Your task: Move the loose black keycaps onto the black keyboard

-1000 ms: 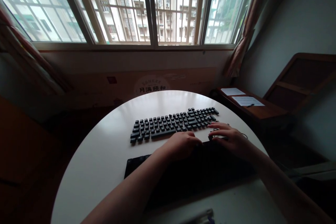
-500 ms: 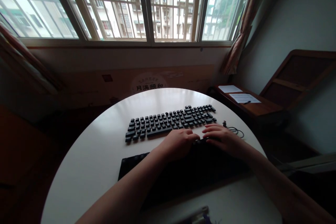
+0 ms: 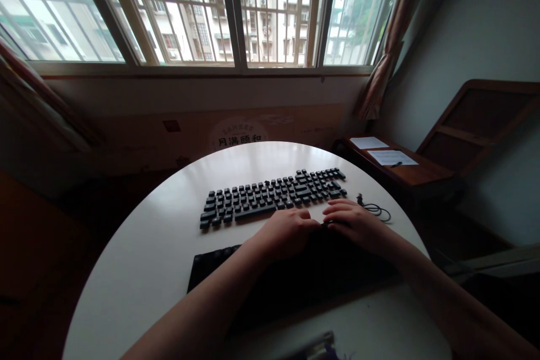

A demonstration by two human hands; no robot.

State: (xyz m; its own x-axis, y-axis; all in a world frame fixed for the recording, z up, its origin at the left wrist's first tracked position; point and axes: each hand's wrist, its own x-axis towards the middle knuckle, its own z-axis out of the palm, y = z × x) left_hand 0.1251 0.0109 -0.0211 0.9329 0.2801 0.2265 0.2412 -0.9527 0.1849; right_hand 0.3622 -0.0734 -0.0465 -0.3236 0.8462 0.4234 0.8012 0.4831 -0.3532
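Looked like a job only partway along, going by the layout. Had a big spread of loose black keycaps lined up in typing order toward the far edge of the round white worktop, spacebar included, none touching the black keyboard nearer the near edge. So, plenty left off the board. Spotted what seemed like a few seated at its far left corner, but couldn't count the rest, way too dark and half blocked by the forearms. Had both hands right at the far edge of the board, left hand with fingers curled in together, right hand with fingers a bit apart, and just a tiny dark bit in between. Honestly couldn't tell for either hand whether pinching anything or only resting there. Also noticed a black cable looped near the worktop's right edge, plus some blurry metallic thing toward the near edge, too cut off to name.
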